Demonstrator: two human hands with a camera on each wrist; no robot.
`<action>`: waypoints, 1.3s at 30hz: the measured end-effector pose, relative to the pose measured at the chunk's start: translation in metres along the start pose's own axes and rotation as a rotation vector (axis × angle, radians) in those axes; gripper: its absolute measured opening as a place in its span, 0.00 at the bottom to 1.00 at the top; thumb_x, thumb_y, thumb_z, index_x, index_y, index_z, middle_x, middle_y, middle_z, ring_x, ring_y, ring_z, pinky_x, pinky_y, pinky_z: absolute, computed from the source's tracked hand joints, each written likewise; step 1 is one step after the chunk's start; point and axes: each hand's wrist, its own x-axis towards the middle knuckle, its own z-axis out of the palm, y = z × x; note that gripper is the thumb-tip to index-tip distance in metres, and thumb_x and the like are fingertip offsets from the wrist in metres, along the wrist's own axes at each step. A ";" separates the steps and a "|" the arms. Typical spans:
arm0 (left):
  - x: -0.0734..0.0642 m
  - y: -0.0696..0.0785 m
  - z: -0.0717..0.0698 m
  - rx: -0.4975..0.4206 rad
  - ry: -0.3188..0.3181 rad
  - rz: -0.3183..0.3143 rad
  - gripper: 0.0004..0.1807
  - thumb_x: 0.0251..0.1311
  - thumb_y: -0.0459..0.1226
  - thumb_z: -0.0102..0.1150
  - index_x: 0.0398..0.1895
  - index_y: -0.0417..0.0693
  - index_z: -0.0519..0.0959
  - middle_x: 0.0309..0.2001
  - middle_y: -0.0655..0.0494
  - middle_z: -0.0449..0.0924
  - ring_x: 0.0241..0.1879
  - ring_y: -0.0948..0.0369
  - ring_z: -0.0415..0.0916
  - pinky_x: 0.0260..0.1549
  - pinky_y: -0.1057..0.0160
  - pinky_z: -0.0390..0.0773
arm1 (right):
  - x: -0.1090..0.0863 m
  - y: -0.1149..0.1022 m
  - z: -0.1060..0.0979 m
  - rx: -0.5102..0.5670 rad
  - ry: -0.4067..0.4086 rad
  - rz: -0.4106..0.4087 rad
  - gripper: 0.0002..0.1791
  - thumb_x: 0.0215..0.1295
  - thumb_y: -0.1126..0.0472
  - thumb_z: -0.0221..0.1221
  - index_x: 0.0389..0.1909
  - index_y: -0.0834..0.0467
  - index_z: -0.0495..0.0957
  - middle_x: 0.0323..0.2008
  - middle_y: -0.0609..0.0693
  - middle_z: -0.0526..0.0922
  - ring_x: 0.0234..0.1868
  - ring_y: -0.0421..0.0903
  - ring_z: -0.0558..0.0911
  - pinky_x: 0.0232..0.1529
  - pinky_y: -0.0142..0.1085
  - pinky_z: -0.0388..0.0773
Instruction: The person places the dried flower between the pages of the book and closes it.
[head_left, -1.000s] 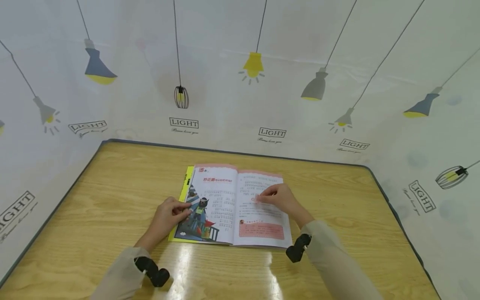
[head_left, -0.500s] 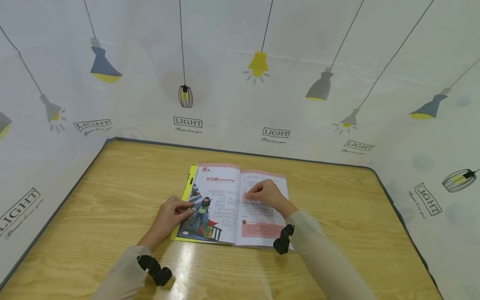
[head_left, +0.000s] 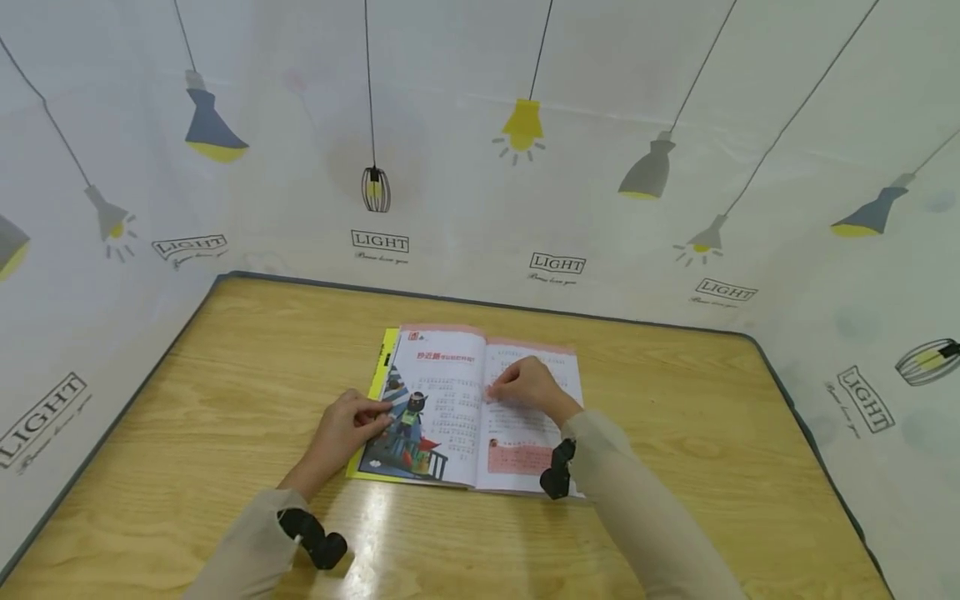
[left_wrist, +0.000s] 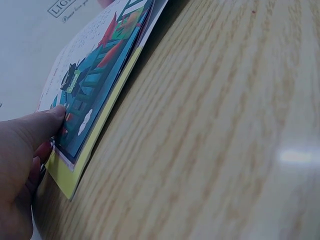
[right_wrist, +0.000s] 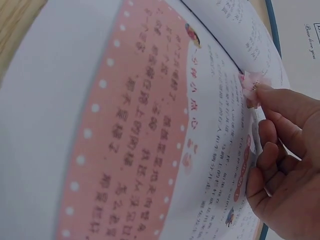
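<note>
An open magazine (head_left: 450, 400) lies on the wooden table in the head view, its yellow cover edge showing along the left. My left hand (head_left: 341, 429) grips its left margin; in the left wrist view the thumb (left_wrist: 50, 120) rests on the illustrated page with fingers curled at the edge. Over the right page, close to the centre fold, is my right hand (head_left: 532, 387). In the right wrist view it pinches a small pale pink flower (right_wrist: 253, 88) by the fold. The other fingers of that hand are curled above the printed page.
The wooden tabletop (head_left: 712, 433) spreads around the magazine, with a dark edging along its border. A white curtain (head_left: 450, 167) printed with hanging lamps surrounds it on the back and sides. Black wrist cameras (head_left: 315, 540) sit on both cuffs.
My right hand has moved left across the right page to the centre fold, with the flower in its fingers. The left hand keeps its grip on the magazine's left margin.
</note>
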 end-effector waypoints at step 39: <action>-0.001 0.006 0.001 0.009 -0.006 -0.030 0.12 0.53 0.33 0.64 0.42 0.41 0.83 0.30 0.54 0.68 0.28 0.61 0.68 0.25 0.69 0.70 | -0.017 0.087 -0.038 0.172 0.340 0.197 0.24 0.55 0.63 0.64 0.52 0.66 0.73 0.43 0.61 0.75 0.43 0.53 0.74 0.40 0.41 0.72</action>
